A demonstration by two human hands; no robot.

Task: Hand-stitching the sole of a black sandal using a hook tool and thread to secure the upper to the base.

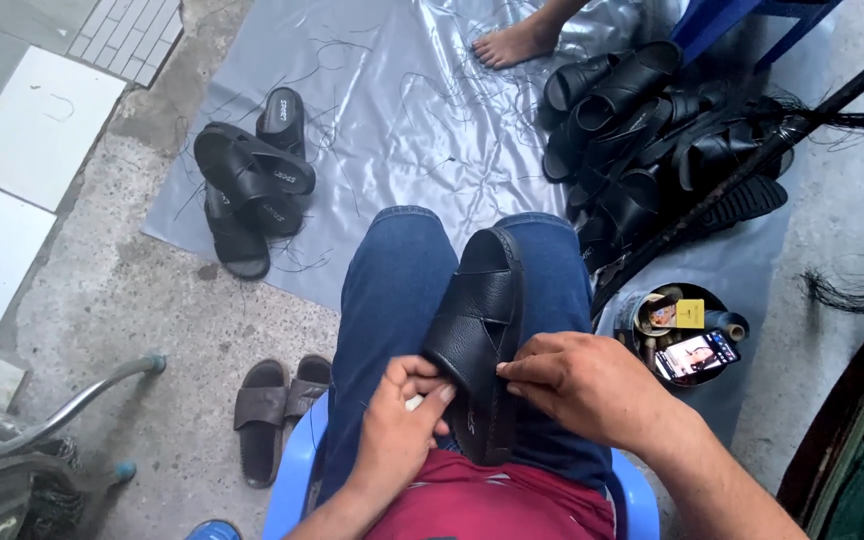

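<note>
A black leather sandal (pixel 482 310) with crossed straps lies lengthwise on my lap, over blue jeans (pixel 392 290). My left hand (pixel 404 425) grips the sandal's left edge near the heel, with a small pale object tucked under its fingers. My right hand (pixel 577 385) pinches the strap's edge from the right, fingertips meeting the left hand's at the leather. I sit on a blue plastic chair (pixel 292 480).
A pile of black sandals (pixel 652 140) lies at the right on a grey plastic sheet (pixel 392 120), several more (pixel 252 180) at the left. Another person's bare foot (pixel 512 42) rests at the top. A round tin (pixel 687 335) holds a phone. Brown slippers (pixel 277 405) sit on concrete.
</note>
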